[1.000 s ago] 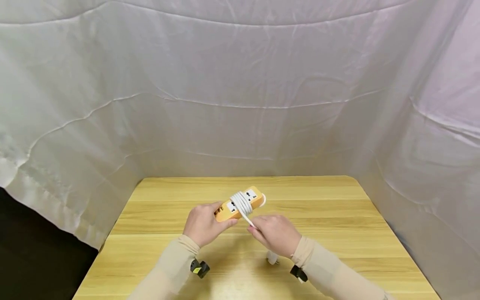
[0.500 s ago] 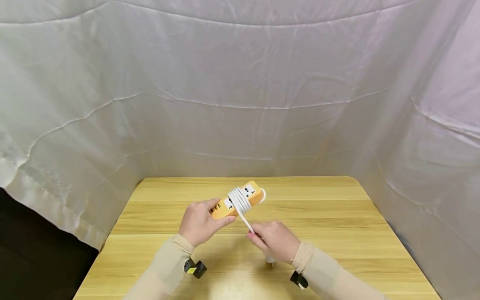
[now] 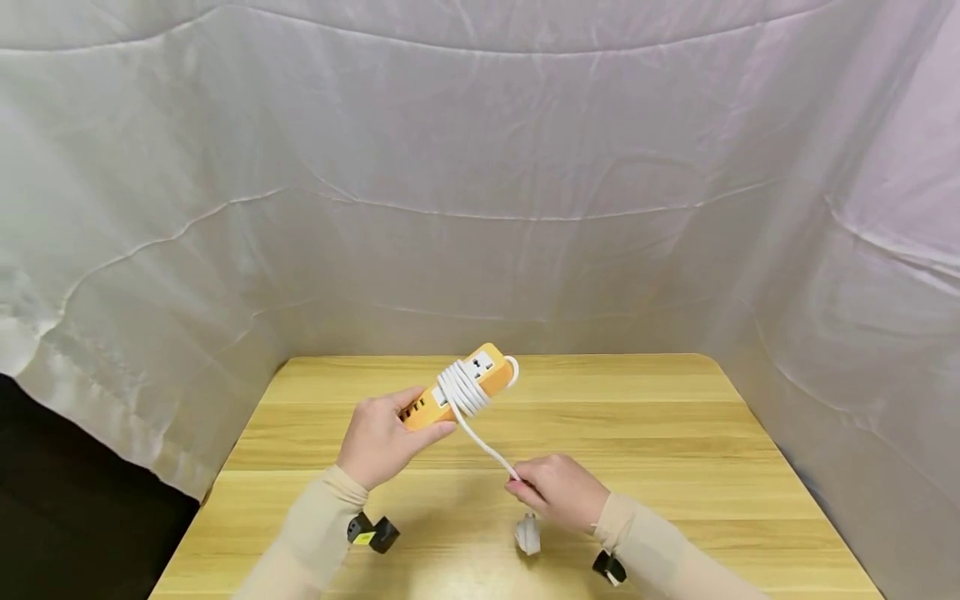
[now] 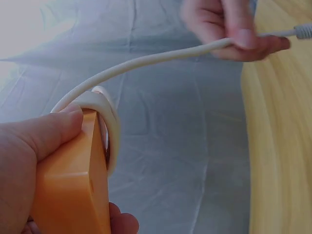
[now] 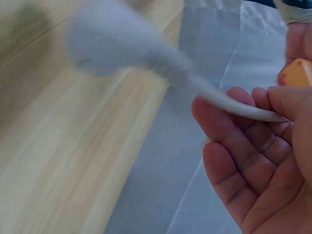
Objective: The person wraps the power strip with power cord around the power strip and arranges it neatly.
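Observation:
An orange power strip [image 3: 491, 379] with white socket faces is held tilted above the table by my left hand [image 3: 381, 439], thumb along its near side and fingers on the far side. Several turns of white cord [image 3: 463, 387] are wrapped round the strip's middle. From the wraps the cord runs down to my right hand [image 3: 558, 492], which pinches it between thumb and fingers. A white plug [image 3: 528, 534] hangs from the cord's end just below that hand; it shows blurred in the right wrist view. In the left wrist view the strip's orange end [image 4: 68, 180] fills the palm.
A wood-grain table [image 3: 645, 417] lies beneath both hands. Pale grey cloth [image 3: 525, 167] hangs behind it and along both sides. A dark area [image 3: 75, 500] shows at the lower left beyond the cloth. Each wrist carries a small black camera [image 3: 385, 534].
The left hand has moved left and slightly up with the power strip. My right hand has drawn down and slightly right, so a longer stretch of cord spans between the hands.

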### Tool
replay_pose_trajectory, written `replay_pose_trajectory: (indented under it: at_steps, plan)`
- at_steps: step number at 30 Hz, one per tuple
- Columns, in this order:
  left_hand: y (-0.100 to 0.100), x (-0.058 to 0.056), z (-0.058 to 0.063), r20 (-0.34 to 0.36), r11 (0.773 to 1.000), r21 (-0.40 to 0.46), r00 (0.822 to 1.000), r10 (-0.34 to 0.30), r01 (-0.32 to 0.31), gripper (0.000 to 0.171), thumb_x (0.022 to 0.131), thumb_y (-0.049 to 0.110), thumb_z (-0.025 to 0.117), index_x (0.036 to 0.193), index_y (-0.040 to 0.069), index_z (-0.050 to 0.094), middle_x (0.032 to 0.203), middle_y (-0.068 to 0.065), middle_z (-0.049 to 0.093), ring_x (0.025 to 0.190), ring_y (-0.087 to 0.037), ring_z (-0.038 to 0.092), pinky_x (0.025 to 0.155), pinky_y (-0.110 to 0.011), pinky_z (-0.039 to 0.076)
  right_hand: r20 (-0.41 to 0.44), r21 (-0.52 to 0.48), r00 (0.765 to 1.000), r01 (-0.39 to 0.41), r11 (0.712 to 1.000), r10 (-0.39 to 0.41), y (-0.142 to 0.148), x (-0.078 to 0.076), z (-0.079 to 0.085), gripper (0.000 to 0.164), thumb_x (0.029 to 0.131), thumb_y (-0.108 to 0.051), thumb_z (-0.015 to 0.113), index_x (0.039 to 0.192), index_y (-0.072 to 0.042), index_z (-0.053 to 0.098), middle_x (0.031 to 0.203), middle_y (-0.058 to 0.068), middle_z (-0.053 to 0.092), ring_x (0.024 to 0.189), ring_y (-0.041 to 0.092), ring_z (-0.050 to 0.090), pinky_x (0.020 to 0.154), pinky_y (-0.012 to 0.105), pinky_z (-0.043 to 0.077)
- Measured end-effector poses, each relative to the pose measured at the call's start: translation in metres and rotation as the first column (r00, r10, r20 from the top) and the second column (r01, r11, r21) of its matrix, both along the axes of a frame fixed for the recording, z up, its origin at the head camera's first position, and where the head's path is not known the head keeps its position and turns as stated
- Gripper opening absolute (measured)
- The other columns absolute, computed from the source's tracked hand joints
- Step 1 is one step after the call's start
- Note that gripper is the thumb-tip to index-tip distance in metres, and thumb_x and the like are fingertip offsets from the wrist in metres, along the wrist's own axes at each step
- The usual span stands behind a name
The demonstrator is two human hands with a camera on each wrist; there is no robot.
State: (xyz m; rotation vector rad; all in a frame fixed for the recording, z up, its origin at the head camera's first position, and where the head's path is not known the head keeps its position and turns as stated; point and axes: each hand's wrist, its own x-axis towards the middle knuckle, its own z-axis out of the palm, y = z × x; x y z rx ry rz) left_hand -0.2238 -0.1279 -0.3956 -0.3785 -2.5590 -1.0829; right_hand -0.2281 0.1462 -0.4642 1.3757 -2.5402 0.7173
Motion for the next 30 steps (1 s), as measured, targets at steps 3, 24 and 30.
replay_pose_trajectory:
  at_steps: [3, 24, 30]
  plan:
    - [-0.003, 0.002, 0.005, -0.002, 1.0, 0.004, 1.0, -0.008, 0.008, 0.062, 0.071, 0.052, 0.08, 0.113, 0.007, 0.07, 0.083, 0.0, 0.07, 0.06, -0.004, 0.057, 0.051, -0.022, 0.047, 0.013, 0.02, 1.0, 0.019, 1.0, -0.019, 0.006, -0.004, -0.005, 0.018, 0.095, -0.02, 0.062, 0.077, -0.018, 0.061, 0.062, -0.019, 0.041, 0.052, -0.007, 0.033, 0.047, 0.01, 0.03]
    - [0.015, 0.02, 0.013, -0.024, 0.984, 0.024, 0.984, -0.176, 0.176, 0.062, 0.07, 0.054, 0.08, 0.11, 0.007, 0.071, 0.089, 0.001, 0.072, 0.06, -0.002, 0.056, 0.049, -0.021, 0.046, 0.081, 0.099, 0.996, -0.04, 0.994, 0.032, 0.004, -0.033, -0.019, 0.005, 0.083, -0.011, 0.075, 0.085, -0.016, 0.074, 0.082, -0.01, 0.07, 0.07, -0.006, 0.056, 0.063, 0.011, 0.045]
    - [0.018, 0.023, 0.01, -0.092, 0.966, -0.039, 0.962, -0.258, 0.256, 0.059, 0.07, 0.054, 0.08, 0.106, 0.007, 0.072, 0.087, 0.002, 0.071, 0.055, 0.0, 0.05, 0.045, -0.018, 0.041, -0.061, 0.096, 0.997, 0.051, 0.994, -0.045, 0.005, -0.047, -0.024, 0.018, 0.08, -0.015, 0.079, 0.096, -0.014, 0.07, 0.091, -0.006, 0.068, 0.078, 0.003, 0.061, 0.07, 0.02, 0.051]
